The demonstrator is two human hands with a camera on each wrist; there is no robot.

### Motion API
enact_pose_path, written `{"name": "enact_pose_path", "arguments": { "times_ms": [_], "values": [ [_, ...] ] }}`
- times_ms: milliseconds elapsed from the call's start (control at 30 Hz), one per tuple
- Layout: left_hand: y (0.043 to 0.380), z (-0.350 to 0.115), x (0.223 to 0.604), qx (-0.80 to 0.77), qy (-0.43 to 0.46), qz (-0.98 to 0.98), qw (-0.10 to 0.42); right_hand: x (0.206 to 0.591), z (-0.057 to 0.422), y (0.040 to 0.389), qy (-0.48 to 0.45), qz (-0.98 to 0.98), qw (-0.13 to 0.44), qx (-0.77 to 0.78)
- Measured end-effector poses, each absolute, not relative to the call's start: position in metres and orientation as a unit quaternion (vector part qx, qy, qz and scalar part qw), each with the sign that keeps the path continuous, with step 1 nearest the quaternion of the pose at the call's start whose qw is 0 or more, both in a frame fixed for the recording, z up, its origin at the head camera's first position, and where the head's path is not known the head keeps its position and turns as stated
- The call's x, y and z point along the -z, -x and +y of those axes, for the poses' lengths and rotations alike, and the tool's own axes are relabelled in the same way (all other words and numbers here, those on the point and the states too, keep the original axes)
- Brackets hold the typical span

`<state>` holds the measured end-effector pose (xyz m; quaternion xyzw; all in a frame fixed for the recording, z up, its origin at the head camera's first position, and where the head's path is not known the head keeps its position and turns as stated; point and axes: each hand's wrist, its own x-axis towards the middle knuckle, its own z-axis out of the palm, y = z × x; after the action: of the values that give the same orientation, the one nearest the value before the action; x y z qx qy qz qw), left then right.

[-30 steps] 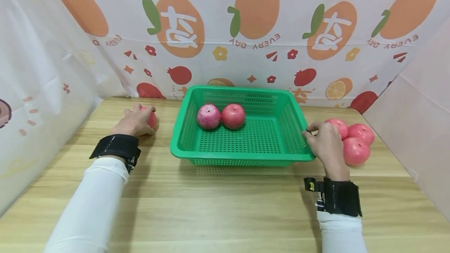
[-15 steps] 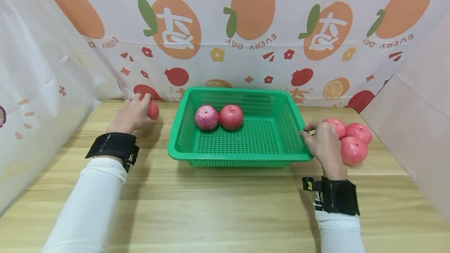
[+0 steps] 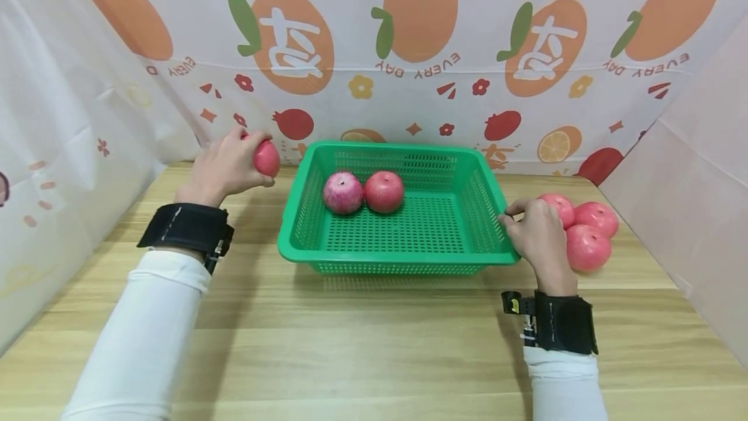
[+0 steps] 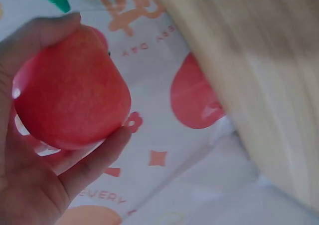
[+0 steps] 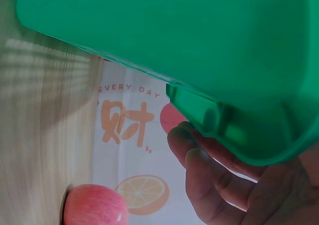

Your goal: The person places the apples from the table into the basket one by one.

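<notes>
Right hand [image 3: 540, 239], over a pale wood-grain surface [image 3: 374, 343], grips the right rim of a rectangular green plastic basket [image 3: 397, 258] with curled fingers; left hand [image 3: 222, 165], fingers curved about a smooth round red fruit [image 3: 267, 160], holds it raised, left of the basket.

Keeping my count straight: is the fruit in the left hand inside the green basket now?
No, the left hand holds the red fruit outside the green basket, beyond its left rim.

3 apples [image 3: 587, 244] lie right of the basket [image 3: 403, 229].
</notes>
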<state>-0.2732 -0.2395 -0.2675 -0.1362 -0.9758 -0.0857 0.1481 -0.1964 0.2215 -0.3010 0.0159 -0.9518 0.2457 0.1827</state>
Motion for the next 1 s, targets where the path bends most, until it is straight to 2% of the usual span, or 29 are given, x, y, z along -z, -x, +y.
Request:
{"name": "enact_pose_path", "arguments": {
  "times_ms": [400,1000],
  "values": [
    [0.270,-0.226,0.249,0.082,0.153,-0.975,0.141,0.300,0.221,0.196,-0.013,-0.952,0.174,-0.250],
    [0.270,-0.199,0.234,0.098,0.189,-0.962,0.168,0.301,0.222,0.196,-0.013,-0.953,0.167,-0.253]
  ]
}}
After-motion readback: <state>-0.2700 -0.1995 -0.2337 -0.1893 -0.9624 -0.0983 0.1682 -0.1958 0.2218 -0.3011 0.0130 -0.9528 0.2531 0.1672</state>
